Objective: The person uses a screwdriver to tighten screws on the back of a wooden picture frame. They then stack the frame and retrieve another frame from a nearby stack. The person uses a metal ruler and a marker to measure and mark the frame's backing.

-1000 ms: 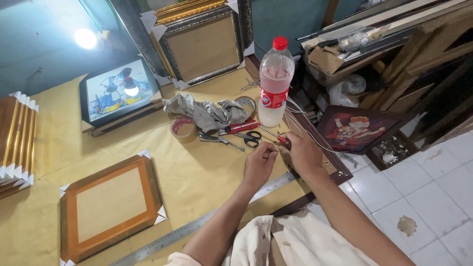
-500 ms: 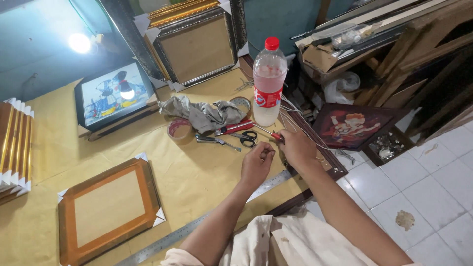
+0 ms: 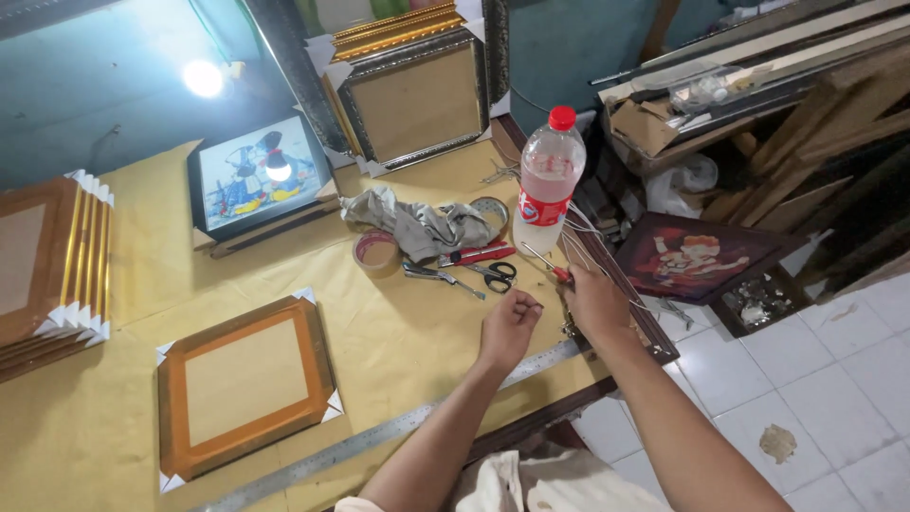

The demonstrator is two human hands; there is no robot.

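Nearest to the camera, both forearms reach out over the table (image 3: 114,446), which is covered with yellow paper. The left hand (image 3: 509,327) hovers above the paper with its fingers (image 3: 527,305) curled in and the tips pressed together; I cannot tell if they pinch something small. The right hand (image 3: 595,301) rests at the table edge, and its fingers are closed around a tool with a red handle (image 3: 561,274), whose thin metal tip points away from the fingers toward the bottle. Thin wires (image 3: 578,248) run just beyond this hand.

Below the left fingers lies a long metal ruler (image 3: 398,438). Far to their left lies a wooden frame (image 3: 246,384) with white corner guards.

Just beyond the fingers lie scissors (image 3: 493,275), a pair of pliers (image 3: 438,276) and a red-handled cutter (image 3: 474,254). A little farther are a roll of tape (image 3: 377,252) and a grey rag (image 3: 417,223).

The plastic bottle (image 3: 547,180) stands upright beyond the right fingers; it has a red cap and a red label band around its middle. To the right of the fingers a dark red picture (image 3: 697,258) lies lower down. Farthest away, a framed picture (image 3: 258,175) and a gold frame (image 3: 417,95) lean on the wall.

Compared with half a second ago, the left hand is now a little farther from the right one, and the view has shifted slightly.
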